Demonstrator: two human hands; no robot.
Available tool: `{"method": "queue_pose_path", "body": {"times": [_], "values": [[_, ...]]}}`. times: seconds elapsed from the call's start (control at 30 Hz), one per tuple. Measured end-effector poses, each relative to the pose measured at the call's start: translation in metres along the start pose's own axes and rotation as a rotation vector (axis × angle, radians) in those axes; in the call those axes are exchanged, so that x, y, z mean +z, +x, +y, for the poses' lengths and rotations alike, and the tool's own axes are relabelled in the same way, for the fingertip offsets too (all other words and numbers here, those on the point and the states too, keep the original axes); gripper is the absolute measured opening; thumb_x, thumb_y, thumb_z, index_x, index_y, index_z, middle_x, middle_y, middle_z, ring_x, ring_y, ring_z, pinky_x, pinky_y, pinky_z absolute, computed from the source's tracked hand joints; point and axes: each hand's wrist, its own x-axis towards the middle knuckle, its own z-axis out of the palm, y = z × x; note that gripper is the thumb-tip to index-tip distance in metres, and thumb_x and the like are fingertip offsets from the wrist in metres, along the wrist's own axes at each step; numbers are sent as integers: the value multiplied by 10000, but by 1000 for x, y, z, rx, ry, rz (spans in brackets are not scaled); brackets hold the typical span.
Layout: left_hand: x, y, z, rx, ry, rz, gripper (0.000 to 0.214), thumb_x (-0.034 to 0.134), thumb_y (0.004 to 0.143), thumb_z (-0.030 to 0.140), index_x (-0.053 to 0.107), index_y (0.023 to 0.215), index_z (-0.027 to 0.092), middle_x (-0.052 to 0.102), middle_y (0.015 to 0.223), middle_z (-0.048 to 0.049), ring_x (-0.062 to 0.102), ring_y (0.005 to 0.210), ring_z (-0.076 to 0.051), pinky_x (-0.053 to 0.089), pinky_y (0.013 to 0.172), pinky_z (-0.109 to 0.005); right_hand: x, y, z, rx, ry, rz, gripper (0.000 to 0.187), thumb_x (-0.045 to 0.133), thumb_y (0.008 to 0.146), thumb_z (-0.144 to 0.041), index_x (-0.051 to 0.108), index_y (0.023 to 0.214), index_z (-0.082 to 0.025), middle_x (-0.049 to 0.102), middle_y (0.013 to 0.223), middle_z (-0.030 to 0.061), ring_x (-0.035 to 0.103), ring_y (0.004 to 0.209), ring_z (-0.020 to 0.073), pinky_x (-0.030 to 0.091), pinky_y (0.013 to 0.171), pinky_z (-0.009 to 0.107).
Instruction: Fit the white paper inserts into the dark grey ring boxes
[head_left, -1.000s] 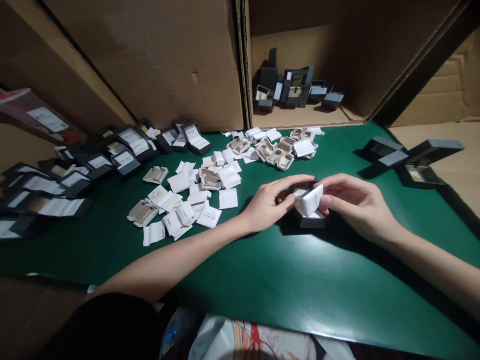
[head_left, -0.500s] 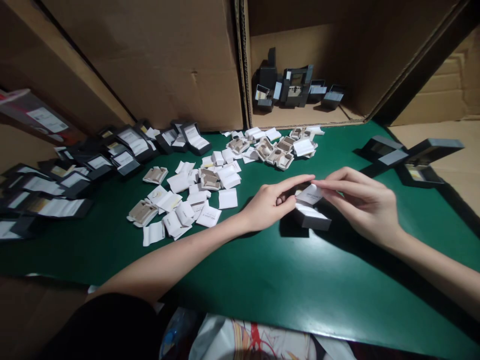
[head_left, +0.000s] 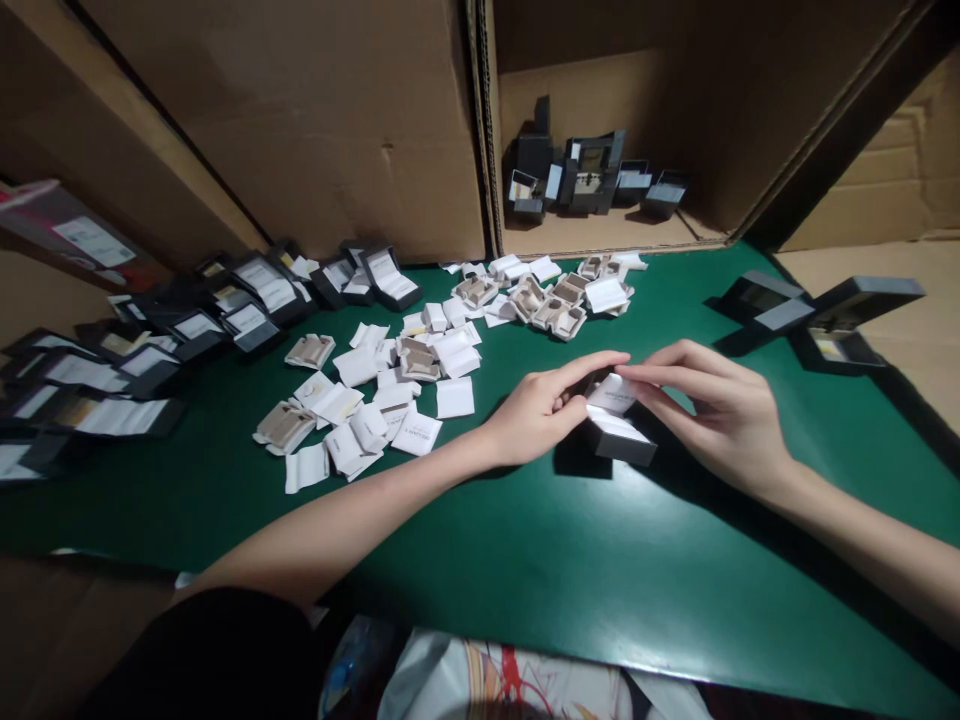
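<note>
A small dark box [head_left: 619, 438] sits tilted on the green table [head_left: 525, 560], slightly lifted at the middle right. My left hand [head_left: 544, 405] grips its left side, the forefinger stretched over the top. My right hand [head_left: 712, 410] presses a white card insert [head_left: 611, 394] down into the box with its fingertips. Both hands touch the same box.
Loose white cards and beige inserts [head_left: 390, 385] lie scattered left of my hands. Open dark boxes [head_left: 187, 325] crowd the left edge. Two more open boxes [head_left: 817, 320] stand at the right. A cardboard carton [head_left: 600, 180] at the back holds several dark boxes.
The white insert stood upright in my right hand a second ago; now it lies flatter over the box. The box has tipped up a little, and my right fingers have stretched out over it.
</note>
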Motion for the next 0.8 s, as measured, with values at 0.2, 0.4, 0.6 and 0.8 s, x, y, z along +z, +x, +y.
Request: {"method": "queue_pose_path", "body": {"times": [0.2, 0.4, 0.6, 0.8], "values": [[2, 0, 2, 3, -11, 18, 444, 425, 899, 171, 451, 1330, 274, 600, 1162, -2, 532, 721, -111, 402, 627, -220, 2, 2, -3, -89, -84, 42, 334, 620, 820, -93, 664, 1083, -294, 591, 861, 46, 581, 714, 144, 482, 599, 289], [4, -1, 4, -5, -9, 59, 326, 454, 936, 272, 508, 1256, 243, 606, 953, 0, 425, 594, -82, 330, 551, -211, 6, -3, 1, -108, -84, 60, 347, 643, 798, -99, 676, 1089, -287, 546, 857, 36, 544, 656, 121, 454, 534, 272], [7, -3, 2, -49, -91, 100, 283, 526, 905, 322, 545, 1170, 221, 497, 728, 34, 341, 525, -62, 268, 497, -201, 6, -1, -2, -141, -169, 38, 342, 621, 818, -108, 678, 1096, -298, 573, 838, 37, 546, 670, 117, 490, 584, 266], [8, -2, 0, -60, -146, 103, 268, 544, 892, 317, 553, 1136, 205, 517, 764, 23, 362, 537, -52, 284, 501, -190, 7, 0, -2, -184, -206, 8, 376, 608, 827, -96, 652, 1136, -305, 562, 847, 43, 551, 699, 120, 517, 620, 268]]}}
